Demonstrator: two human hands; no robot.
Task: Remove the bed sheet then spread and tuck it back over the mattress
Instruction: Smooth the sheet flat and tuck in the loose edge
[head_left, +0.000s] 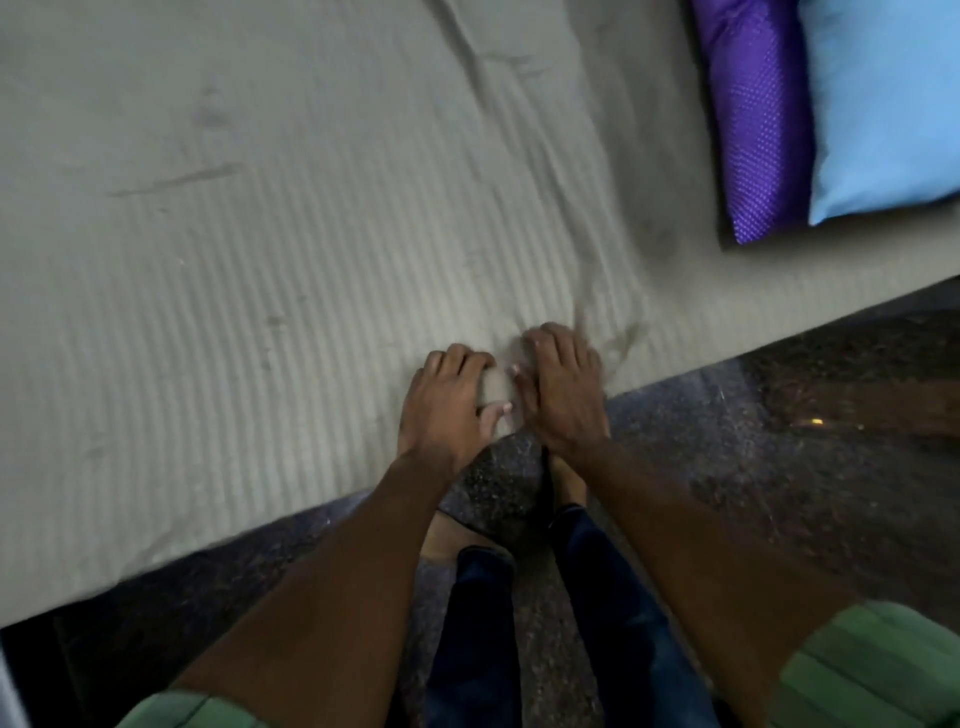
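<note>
Both hands (447, 400) (563, 395) pinch sheet (260, 260) edge

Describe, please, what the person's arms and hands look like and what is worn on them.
Both forearms are bare down to the left hand and right hand. Short light green sleeves end above the elbows. No rings, watch or gloves show.
</note>
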